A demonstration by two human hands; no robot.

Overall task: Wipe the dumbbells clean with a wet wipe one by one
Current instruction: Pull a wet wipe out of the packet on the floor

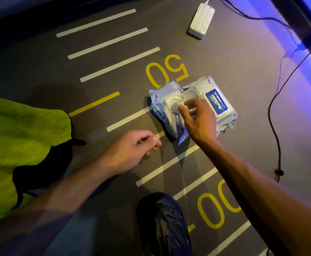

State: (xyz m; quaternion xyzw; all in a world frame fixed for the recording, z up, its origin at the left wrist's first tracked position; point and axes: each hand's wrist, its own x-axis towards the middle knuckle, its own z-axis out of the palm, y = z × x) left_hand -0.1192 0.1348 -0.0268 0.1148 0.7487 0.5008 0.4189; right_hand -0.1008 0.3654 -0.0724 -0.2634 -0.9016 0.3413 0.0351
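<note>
While our right hand (pixel 197 119) reaches over the two wet wipe packs (pixel 193 106), its thumb and forefinger pinch at the open dispenser of the left pack (pixel 166 109); the other fingers are loosely spread. Whether a wipe is already between the fingertips we cannot tell. Our left hand (pixel 132 150) sits low over the floor (pixel 58 74) just left of the packs, fingers curled in, holding nothing we can see.

Both packs lie side by side on the floor, touching. The right pack (pixel 215 102) shows a blue label and its flip lid stands open. The left pack is crumpled at its near end.

No dumbbells in view from the head camera.

Floor is dark grey, marked with white bars (pixel 114 41), one yellow bar (pixel 95 103) and a yellow "50" (pixel 166 71) just beyond the packs. A lime-green towel (pixel 17 137) with a dark edge lies at far left. A dark clog shoe (pixel 162 226) sits at the bottom centre. A white power adapter (pixel 201 20) lies at the top, well apart from the packs, and a black cable (pixel 273 115) trails down the right side.
</note>
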